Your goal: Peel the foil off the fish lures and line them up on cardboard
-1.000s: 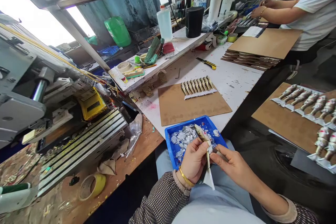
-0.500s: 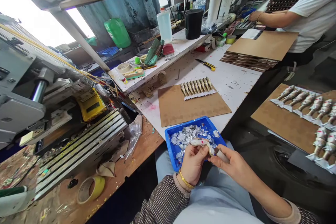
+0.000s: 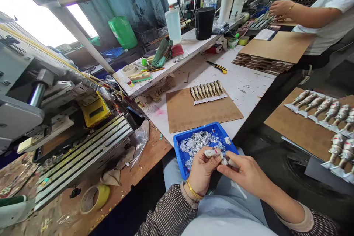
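Head view: fish lure (image 3: 212,152) now sideways (was upright).

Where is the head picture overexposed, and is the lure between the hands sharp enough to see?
Head view: the window at upper left is blown out to white; the machine at the left edge looks stretched by the wide lens; the fish lure in the left hand and right hand is reasonably sharp, evenly lit.

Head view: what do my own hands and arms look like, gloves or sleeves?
No gloves: left hand and right hand are bare. A gold bangle circles the left wrist. The left sleeve and right sleeve are fine dark-and-light check with beige ribbed cuffs.
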The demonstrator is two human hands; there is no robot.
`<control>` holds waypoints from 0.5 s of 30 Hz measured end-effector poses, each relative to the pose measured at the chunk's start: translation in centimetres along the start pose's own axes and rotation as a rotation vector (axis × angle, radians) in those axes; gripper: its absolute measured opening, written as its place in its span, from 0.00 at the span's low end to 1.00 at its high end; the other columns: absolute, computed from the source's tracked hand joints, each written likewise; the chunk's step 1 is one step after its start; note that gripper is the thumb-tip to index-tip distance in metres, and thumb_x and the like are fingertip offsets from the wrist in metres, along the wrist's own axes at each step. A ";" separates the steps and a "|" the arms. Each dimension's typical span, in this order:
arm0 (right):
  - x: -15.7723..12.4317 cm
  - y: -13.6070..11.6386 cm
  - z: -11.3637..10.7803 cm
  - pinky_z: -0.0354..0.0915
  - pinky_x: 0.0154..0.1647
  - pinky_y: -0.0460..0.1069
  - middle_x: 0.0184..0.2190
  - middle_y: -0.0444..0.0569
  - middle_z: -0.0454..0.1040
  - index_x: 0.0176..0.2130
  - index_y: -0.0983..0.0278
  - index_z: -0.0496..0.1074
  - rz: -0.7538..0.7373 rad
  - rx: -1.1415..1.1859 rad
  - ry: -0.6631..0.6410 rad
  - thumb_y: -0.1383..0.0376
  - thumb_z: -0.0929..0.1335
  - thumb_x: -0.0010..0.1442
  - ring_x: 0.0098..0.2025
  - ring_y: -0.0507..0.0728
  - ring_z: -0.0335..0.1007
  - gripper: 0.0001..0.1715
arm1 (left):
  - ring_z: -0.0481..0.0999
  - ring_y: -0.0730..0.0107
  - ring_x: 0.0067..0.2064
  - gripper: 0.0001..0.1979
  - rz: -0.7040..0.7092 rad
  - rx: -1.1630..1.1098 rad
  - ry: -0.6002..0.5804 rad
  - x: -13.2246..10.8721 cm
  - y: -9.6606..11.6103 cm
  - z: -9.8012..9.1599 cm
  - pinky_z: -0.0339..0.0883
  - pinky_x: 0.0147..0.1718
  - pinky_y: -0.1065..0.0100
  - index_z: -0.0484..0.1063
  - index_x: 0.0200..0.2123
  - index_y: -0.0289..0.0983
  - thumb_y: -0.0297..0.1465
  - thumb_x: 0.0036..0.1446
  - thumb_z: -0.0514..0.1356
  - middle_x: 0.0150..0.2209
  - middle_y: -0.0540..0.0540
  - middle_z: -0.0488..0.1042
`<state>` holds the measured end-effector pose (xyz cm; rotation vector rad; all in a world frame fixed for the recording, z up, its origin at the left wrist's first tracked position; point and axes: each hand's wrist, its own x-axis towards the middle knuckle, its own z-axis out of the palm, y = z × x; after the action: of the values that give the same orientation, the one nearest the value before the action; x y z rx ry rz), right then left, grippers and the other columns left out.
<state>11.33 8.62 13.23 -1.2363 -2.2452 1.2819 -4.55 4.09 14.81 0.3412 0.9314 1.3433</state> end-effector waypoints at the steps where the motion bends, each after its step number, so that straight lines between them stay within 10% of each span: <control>1: 0.0 0.2 0.0 0.46 0.26 0.46 0.20 0.37 0.55 0.27 0.62 0.55 -0.036 -0.021 0.015 0.42 0.64 0.65 0.24 0.49 0.49 0.30 | 0.70 0.78 0.34 0.14 0.000 0.004 -0.006 0.0 0.0 0.0 0.63 0.37 0.72 0.77 0.35 0.35 0.33 0.48 0.74 0.33 0.51 0.74; 15: 0.7 1.0 0.1 0.48 0.24 0.46 0.19 0.37 0.59 0.25 0.63 0.58 -0.392 -0.274 0.281 0.47 0.64 0.68 0.21 0.47 0.54 0.29 | 0.72 0.78 0.35 0.11 0.052 0.061 -0.005 0.7 -0.6 -0.5 0.65 0.39 0.72 0.77 0.35 0.35 0.32 0.51 0.73 0.34 0.50 0.77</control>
<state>11.41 9.33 12.29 -0.9191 -2.3470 0.6356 -4.52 4.45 13.84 0.4182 0.9667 1.3631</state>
